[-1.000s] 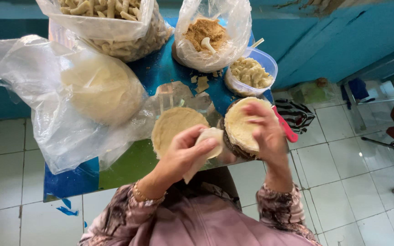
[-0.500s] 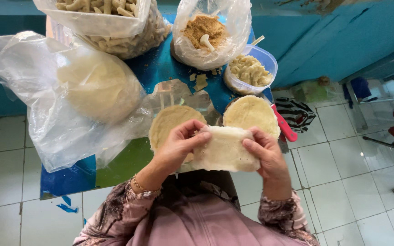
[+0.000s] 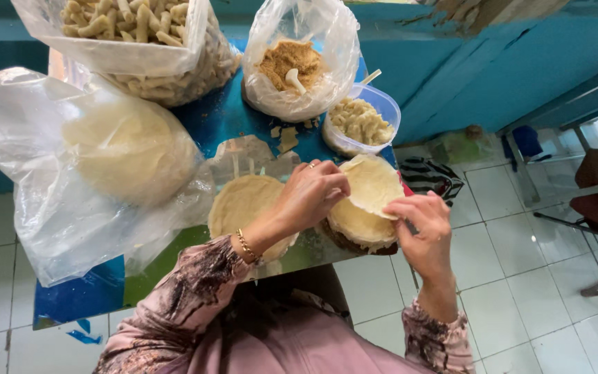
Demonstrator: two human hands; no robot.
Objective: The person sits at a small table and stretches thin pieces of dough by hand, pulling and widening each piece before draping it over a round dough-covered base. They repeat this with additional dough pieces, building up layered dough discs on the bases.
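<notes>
Fingers of the left hand [image 3: 311, 196] and right hand [image 3: 420, 220] pinch a thin dough sheet [image 3: 372, 183] by its edges, lifting it just above the wrapper stack [image 3: 358, 227]. Left of the stack lies a flat dough round [image 3: 243, 204] on the worktop [image 3: 223, 118]; behind the stack stands a tub of rolls [image 3: 361, 123].

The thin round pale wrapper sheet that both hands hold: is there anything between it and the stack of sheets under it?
Nothing visible does. The thin round pale wrapper sheet is pinched by the left hand and the right hand, and its lower part lies directly over the stack of sheets.
</notes>
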